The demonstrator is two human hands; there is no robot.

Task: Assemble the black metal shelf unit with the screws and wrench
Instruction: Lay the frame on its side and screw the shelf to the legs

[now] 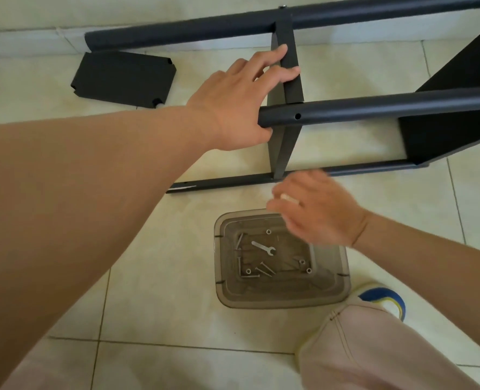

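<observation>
The left hand [233,99] grips a black shelf panel [288,88] standing on edge in the upper middle of the frame: its fingers [286,72] curl over the panel's edge while the heel of the hand lies against the end of a black tube [373,109]. That tube runs off to the right and shows a small screw hole [297,116] just beside the panel. The right hand [314,209] hovers in the middle of the frame, blurred, above the far rim of a clear plastic tub [224,277]; its fingers are loosely bent, and whether it has hold of anything I cannot tell.

In the tub, lower middle of the frame, lie a small flat wrench [264,247], several long screws [265,269] and a few nuts [268,231].

The shelf unit lies on its side on the tiled floor [162,291]. A second tube [176,32] crosses the top of the frame, a thinner-looking one [224,184] lies on the floor just beyond the tub, and another black panel [458,94] is fitted between the tubes at the right edge. A loose black panel [124,76] lies flat in the upper left. A knee in pale trousers [373,347] and a blue, yellow and white shoe [385,298] show in the lower right.
</observation>
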